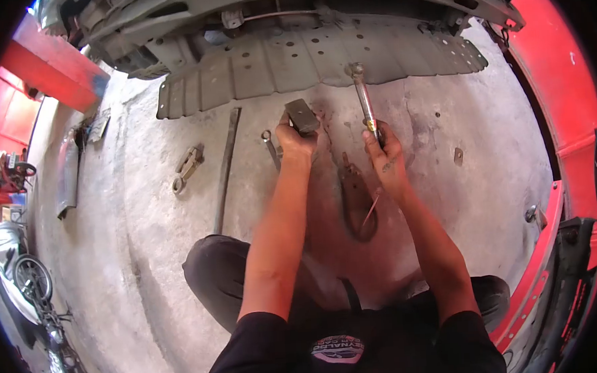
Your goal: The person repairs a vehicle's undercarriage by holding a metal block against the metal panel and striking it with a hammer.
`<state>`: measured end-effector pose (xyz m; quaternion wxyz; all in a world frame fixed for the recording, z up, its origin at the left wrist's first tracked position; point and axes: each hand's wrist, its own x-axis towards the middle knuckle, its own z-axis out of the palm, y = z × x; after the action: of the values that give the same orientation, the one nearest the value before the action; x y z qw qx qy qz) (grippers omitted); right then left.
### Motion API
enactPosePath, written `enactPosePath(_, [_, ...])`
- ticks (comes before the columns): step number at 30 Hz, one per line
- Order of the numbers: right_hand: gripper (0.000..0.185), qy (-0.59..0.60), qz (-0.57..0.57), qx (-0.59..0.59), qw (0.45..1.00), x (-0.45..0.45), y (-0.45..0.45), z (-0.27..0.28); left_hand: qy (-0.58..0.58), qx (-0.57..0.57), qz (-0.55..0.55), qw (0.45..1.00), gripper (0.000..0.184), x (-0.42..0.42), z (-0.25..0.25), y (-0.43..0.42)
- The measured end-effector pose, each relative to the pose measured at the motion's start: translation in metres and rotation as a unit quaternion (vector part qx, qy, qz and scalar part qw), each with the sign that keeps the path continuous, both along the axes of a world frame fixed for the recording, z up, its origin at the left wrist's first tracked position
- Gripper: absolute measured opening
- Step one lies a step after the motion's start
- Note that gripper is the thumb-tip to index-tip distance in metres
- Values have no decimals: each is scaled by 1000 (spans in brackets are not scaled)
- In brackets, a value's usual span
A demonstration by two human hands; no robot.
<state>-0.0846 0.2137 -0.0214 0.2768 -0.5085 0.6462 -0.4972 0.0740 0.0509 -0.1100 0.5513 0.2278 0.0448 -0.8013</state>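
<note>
Black shirt spans the bottom centre, over the pale floor. Across the top runs a ribbed, holed panel. Left of centre lies a long bar. Near the centre, the right hand is closed round the lower end of a shiny wrench, whose head overlaps the panel; contact cannot be told. Beside it, the left hand, partly closed, grips a small dark block. Just left sits a spanner.

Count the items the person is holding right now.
2: a dark block in the left hand, and a metal-shafted tool in the right hand. Anything small inside the grips would be hidden.
</note>
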Motion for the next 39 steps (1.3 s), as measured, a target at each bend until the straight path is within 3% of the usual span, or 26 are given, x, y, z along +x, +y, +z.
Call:
enactPosePath(3, [40, -18, -22, 29, 999, 5, 6, -4, 39, -21, 49, 998, 36, -2, 4, -2])
enactPosePath(7, [39, 1, 18, 94, 995, 8, -6, 58, 104, -83, 47, 990, 33, -1, 31, -15])
enactPosePath(11, [47, 119, 64, 108, 985, 6, -30, 89, 125, -88, 81, 985, 40, -5, 81, -8])
enactPosePath(14, [50, 276, 96, 122, 949, -9, -45, 61, 103, -73, 95, 987, 43, -2, 84, -4])
enactPosePath(17, [48, 268, 84, 89, 956, -3, -39, 76, 83, -85, 111, 987, 43, 6, 79, -11])
enactPosePath(22, [51, 212, -12, -121, 970, 29, -22, 133, 65, -124, 93, 986, 42, 13, 83, -4])
enactPosePath(24, [55, 200, -33, -179, 963, 20, -28, 113, 70, -108, 88, 988, 42, 13, 81, -6])
enactPosePath(25, [55, 366, -8, -1, 930, -7, -38, 77, 73, -100, 86, 989, 42, 14, 79, -6])
enactPosePath(26, [54, 385, 15, 24, 922, -25, -52, 42, 66, -109, 85, 988, 43, 16, 77, -2])
enactPosePath(30, [46, 300, 99, 132, 940, -6, -42, 86, 35, -113, 86, 989, 42, 25, 67, 10])
enactPosePath(32, [46, 324, 84, -73, 940, -10, -49, 75, 35, -117, 90, 988, 41, 17, 78, -7])
enactPosePath(34, [47, 289, 46, -134, 947, 2, -37, 78, 33, -80, 101, 991, 40, 16, 85, 2])
enactPosePath(36, [48, 219, -28, -74, 973, 18, -25, 126, 27, -88, 102, 991, 40, 15, 84, 3])
enactPosePath(39, [49, 192, -48, -260, 945, 16, -31, 114, 24, -92, 109, 990, 39, 12, 90, 2])
